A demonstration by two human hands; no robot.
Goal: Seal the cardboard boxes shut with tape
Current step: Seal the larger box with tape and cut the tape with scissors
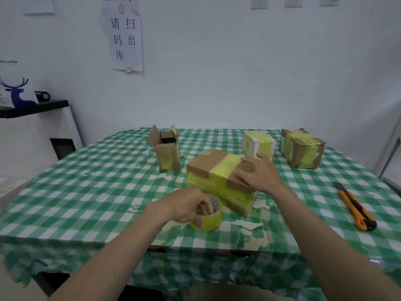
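Step in hand: taping middle box (219, 170) at table centre; yellow band crosses brown cardboard top. Right hand (258, 172) spread flat, pressing lid. Left hand (191, 205) grips tape roll (208, 216) just before box, fingers through core. Strip between roll and box probably taut, too glossy to tell. Next: cut strip, knife (355, 207) lies well right. Small box (166, 148) behind stands open, flaps up, untaped.
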